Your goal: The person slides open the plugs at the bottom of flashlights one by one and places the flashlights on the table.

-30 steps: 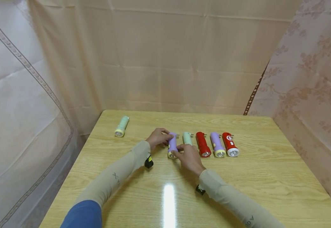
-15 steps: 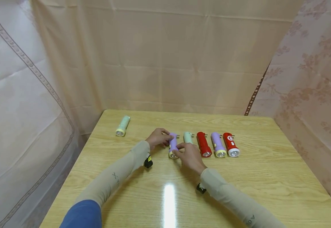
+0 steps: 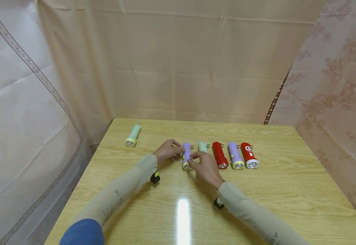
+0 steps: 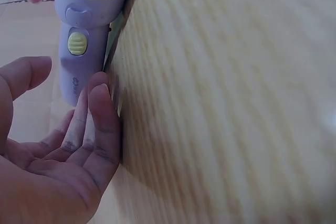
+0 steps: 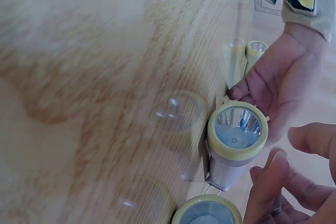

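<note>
A purple flashlight (image 3: 186, 154) with a yellow head lies on the table, its lens toward me. At its left side is my left hand (image 3: 166, 151), thumb and fingers spread apart; in the left wrist view this hand (image 4: 58, 177) is near the tail end, below the yellow switch (image 4: 77, 43). My right hand (image 3: 207, 170) hovers by the head end on the right, partly covering a mint flashlight (image 3: 202, 147). From the right wrist view, a gap shows between the right hand's fingers (image 5: 273, 182) and the purple flashlight (image 5: 237, 153).
To the right in the same row lie a red flashlight (image 3: 219, 154), another purple flashlight (image 3: 234, 152) and a red flashlight with a white rim (image 3: 249, 153). A second mint flashlight (image 3: 134, 134) lies at the table's (image 3: 273, 204) back left. Curtains (image 3: 178, 68) hang behind.
My left hand has let go of the purple flashlight and shifted slightly left. The right hand's fingers have loosened from its head. The flashlights lie as before; the head view has shifted slightly.
</note>
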{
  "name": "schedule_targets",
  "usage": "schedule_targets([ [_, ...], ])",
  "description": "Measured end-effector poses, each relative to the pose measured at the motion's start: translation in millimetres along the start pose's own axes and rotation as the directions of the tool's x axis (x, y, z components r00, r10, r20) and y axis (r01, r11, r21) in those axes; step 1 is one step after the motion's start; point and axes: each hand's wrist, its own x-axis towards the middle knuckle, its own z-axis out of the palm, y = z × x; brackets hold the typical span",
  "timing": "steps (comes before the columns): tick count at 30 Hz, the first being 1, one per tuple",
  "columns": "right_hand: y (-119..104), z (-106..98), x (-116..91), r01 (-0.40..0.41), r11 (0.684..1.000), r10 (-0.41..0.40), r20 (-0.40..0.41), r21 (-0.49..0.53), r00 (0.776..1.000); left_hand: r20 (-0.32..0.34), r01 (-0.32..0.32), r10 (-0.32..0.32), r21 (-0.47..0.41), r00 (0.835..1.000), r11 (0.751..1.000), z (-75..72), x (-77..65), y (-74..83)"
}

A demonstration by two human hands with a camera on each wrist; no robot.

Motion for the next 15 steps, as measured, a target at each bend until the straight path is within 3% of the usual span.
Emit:
schedule_targets([
  [8, 3, -4, -6, 0.013, 0.996, -0.014, 0.016, 0.092, 1.0, -0.015, -0.058, 0.059, 0.067, 0.998, 0.996, -6.3, -23.8, -3.4],
  [15, 5, -11, -13, 0.045, 0.994, -0.05, 0.055, 0.103, 0.997, 0.028, -0.2, 0.198, 0.181, 0.98, 0.963, -7.5, -44.3, -8.6],
])
